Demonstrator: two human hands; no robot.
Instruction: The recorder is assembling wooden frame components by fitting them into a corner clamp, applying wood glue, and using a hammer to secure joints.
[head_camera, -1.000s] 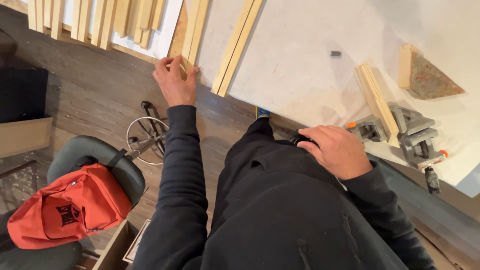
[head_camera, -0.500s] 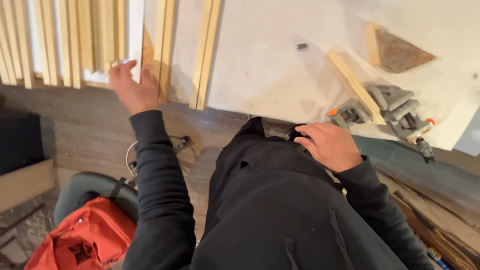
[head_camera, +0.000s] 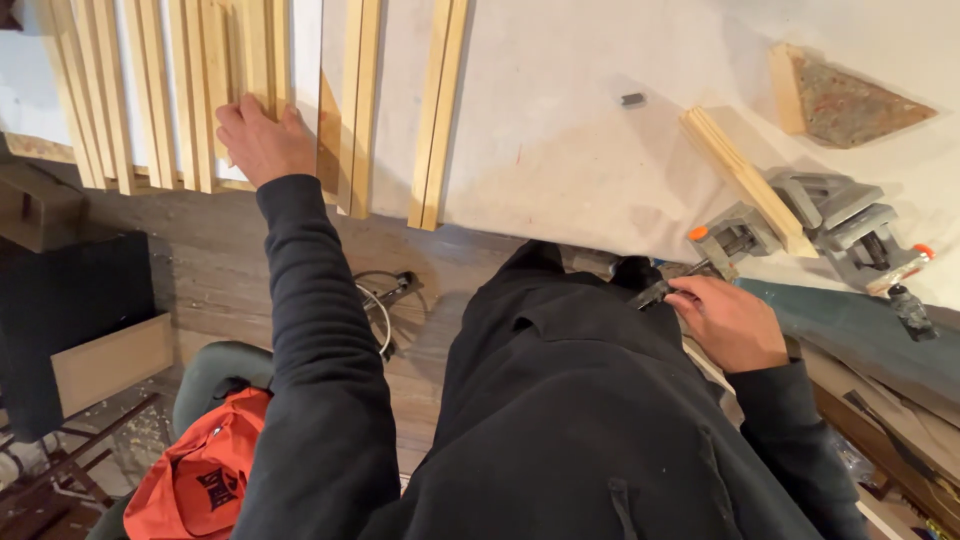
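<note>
On the white worktop, long pale wooden strips lie side by side, their near ends hanging over the edge. The left hand is stretched out with its palm down on one of these strips, the fingers close together and lying flat on the wood rather than curled round it. Two further pairs of strips lie just to the right, apart from the hand.

Near the table edge the right hand has its fingers curled together round the tip of a dark slim handle; what tool it belongs to cannot be told. Just beyond it a grey corner clamp with orange knobs grips a short wooden strip. A triangular wood-edged piece lies further back.

Down on the floor, an orange-red bag rests on a dark green seat; its contents are hidden.
</note>
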